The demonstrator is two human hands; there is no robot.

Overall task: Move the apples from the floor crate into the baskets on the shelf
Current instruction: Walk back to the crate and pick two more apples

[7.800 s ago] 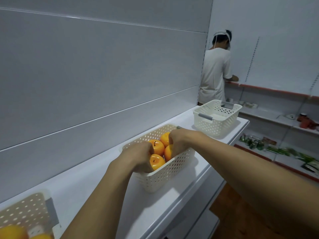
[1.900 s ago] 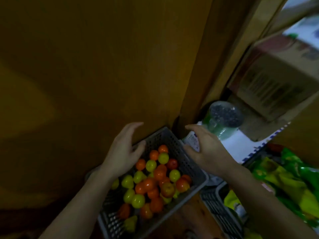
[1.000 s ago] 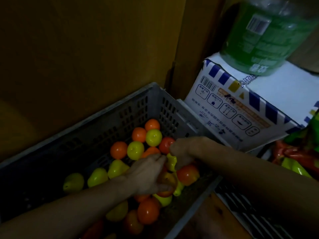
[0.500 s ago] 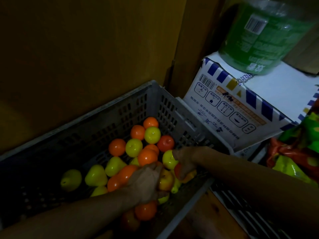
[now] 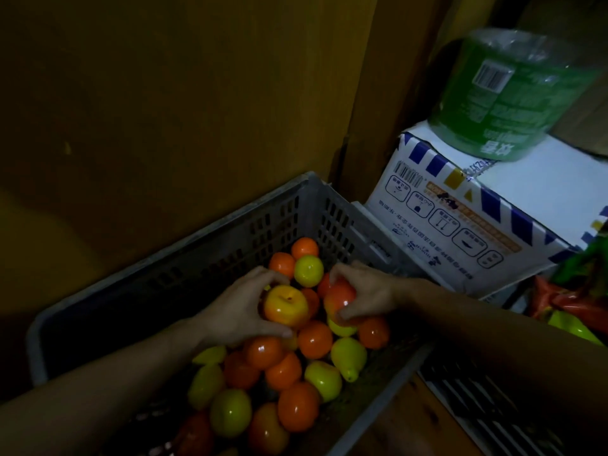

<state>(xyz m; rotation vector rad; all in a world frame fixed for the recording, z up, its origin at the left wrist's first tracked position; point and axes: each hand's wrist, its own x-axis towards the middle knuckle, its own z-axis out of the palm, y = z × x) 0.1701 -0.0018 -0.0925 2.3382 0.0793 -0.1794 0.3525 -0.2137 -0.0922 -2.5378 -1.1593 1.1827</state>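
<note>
- Gripping one fruit in each hand is where the risk starts. The left hand (image 5: pixel 243 311) curls fingers and thumb round a glossy yellow-and-orange apple (image 5: pixel 285 306) near the middle of the grey slotted plastic crate (image 5: pixel 230 222). The right hand (image 5: pixel 365 296) clamps fingers and thumb on a shiny red-orange apple (image 5: pixel 340 299) just beside it, toward the crate's far right corner.
- Both apples sit on top of the heap inside the crate, and I judge neither is clear of the pile yet.
- The skins look smooth, so a loose hold could let one slip on the lift and drop back in or roll over the rim.
- The heap mixes round orange fruit with yellow pear-shaped pieces (image 5: pixel 348 357) at the crate's near side, and in this dim light a wrong fruit could pass for an apple.
- Raising the right arm could knock the white cardboard box with blue stripes (image 5: pixel 460 222) just right of the crate, or the green clear-plastic bottle (image 5: pixel 503 93) resting on it.
- The baskets and shelf are out of view, so the carry is not yet begun.
- The box carries a barcode, a row of handling pictograms and lines of print that sit upside down from here, too blurred to read.
- The bottle's green label shows a barcode and large white characters, also illegible, and no brand can be made out.
</note>
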